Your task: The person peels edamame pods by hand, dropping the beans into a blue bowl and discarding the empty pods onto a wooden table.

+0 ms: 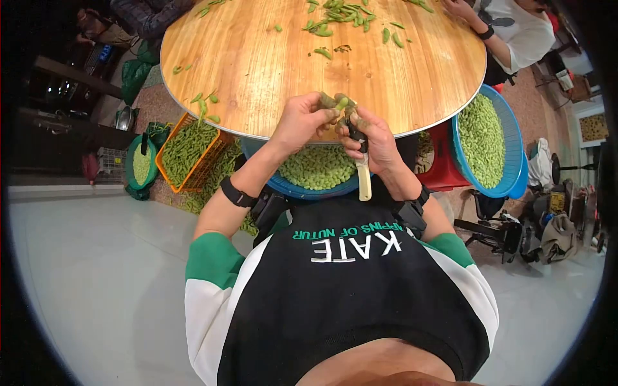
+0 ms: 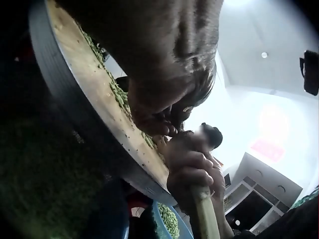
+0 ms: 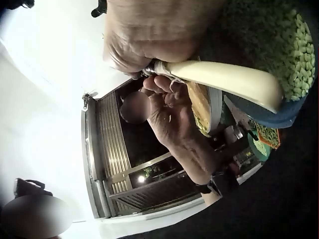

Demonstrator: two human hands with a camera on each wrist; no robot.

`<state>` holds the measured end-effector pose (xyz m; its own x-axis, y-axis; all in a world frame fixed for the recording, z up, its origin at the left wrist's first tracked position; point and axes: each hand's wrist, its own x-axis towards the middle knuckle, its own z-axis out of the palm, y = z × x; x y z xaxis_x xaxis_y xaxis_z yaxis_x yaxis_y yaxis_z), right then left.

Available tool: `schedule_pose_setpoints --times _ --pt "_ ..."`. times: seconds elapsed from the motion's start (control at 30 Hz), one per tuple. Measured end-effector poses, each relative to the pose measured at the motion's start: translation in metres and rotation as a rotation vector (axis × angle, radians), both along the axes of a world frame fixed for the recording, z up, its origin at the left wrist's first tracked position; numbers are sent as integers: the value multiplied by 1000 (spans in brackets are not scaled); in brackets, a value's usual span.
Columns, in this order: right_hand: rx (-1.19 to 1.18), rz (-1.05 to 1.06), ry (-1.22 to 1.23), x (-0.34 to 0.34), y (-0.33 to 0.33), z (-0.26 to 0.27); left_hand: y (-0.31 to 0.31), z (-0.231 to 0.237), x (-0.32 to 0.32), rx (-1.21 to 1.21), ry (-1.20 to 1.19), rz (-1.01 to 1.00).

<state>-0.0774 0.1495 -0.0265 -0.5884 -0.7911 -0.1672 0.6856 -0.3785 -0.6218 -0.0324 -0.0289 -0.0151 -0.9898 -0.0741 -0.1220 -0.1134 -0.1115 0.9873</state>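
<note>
Over the near edge of the round wooden table (image 1: 270, 71), my two hands meet. Between thumb and fingers, my left hand (image 1: 301, 121) pinches a green bean pod (image 1: 342, 103). My right hand (image 1: 376, 138) grips a knife with a cream handle (image 1: 364, 180); the handle's butt points back toward my body and its other end is hidden in the fingers. In the right wrist view the cream handle (image 3: 224, 79) sticks out of the fist, with the left hand (image 3: 174, 114) close by. Dark coverings show on some fingertips. Below the hands, a blue basin holds shelled green beans (image 1: 318, 167).
Loose pods (image 1: 341, 16) lie across the table, with a few more at its left edge. An orange crate (image 1: 174, 177) of pods stands at the left, beside a green basin (image 1: 134, 183). A blue basket (image 1: 515, 141) of shelled beans is on the right. Two other people sit across.
</note>
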Motion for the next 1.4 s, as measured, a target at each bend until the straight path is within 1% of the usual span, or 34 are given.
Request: schedule_pose_setpoints --times 0.03,0.1,0.23,0.3,0.43,0.5,0.53,0.57,0.6,0.63,0.67,0.7,0.73,0.77,0.8,0.83,0.9,0.93,0.97,1.0,1.03,1.07,1.13,1.17,1.23,1.27,1.33,1.37,1.4 --pt "4 -2 -6 0 0 0 1 -1 0 1 1 0" --pt "-14 16 -5 1 2 1 2 -4 1 -97 59 -15" --pt "-25 45 -2 1 4 2 0 -4 2 -130 86 -45" --pt "-22 41 -5 1 5 2 -1 -9 1 -163 161 -55" --pt "30 33 25 1 4 8 -3 -7 2 -156 164 -59" --pt "54 17 40 2 2 9 -8 -11 0 -29 126 -122" --pt "80 3 53 2 2 10 -10 -11 -2 -29 125 -122" --pt "81 4 54 1 3 9 -12 -11 -3 109 55 -176" --pt "35 52 4 -1 5 9 -14 -9 -4 245 -16 -228" --pt "-11 102 -45 -3 6 8 -15 -7 -3 244 -15 -224" --pt "-12 106 -46 -5 6 7 -16 -5 -2 440 -78 -295" --pt "-69 150 -73 -6 7 3 -16 -4 -2 638 -141 -367" --pt "-125 192 -101 -6 7 1 -16 -7 -2 638 -142 -367" --pt "-188 229 -175 -8 7 -2 -17 -13 -2 719 -148 -392" --pt "-186 229 -175 -9 6 -2 -16 -15 -3 801 -153 -416" --pt "-182 207 -181 -10 6 -2 -14 -16 -3 802 -152 -416" --pt "-181 183 -184 -11 3 -1 -10 -14 -6 405 -139 -161" --pt "-172 149 -256 -10 3 -1 -6 -12 -4 405 -140 -164" --pt "-160 118 -330 -10 3 -1 0 -10 0 -111 158 -53" --pt "-157 120 -331 -10 3 -3 3 -6 3 -630 451 66" --pt "-158 116 -356 -9 2 -6 2 0 4 -853 623 94" --pt "-161 112 -382 -8 0 -9 2 -1 5 -854 619 96" --pt "-159 99 -344 -6 -2 -3 1 -2 5 -1106 774 137" --pt "-157 81 -308 -5 -3 0 3 -2 6 -1109 773 139" --pt "-154 75 -275 -3 -4 1 7 2 10 -348 189 108" --pt "-147 69 -237 -3 -4 2 6 2 10 -348 191 108" --pt "-115 68 -185 -6 -3 -3 3 3 8 188 -35 20" --pt "-81 66 -136 -6 -1 -6 2 2 8 187 -33 20" --pt "-81 67 -135 -8 0 -7 1 2 7 285 -63 -3"
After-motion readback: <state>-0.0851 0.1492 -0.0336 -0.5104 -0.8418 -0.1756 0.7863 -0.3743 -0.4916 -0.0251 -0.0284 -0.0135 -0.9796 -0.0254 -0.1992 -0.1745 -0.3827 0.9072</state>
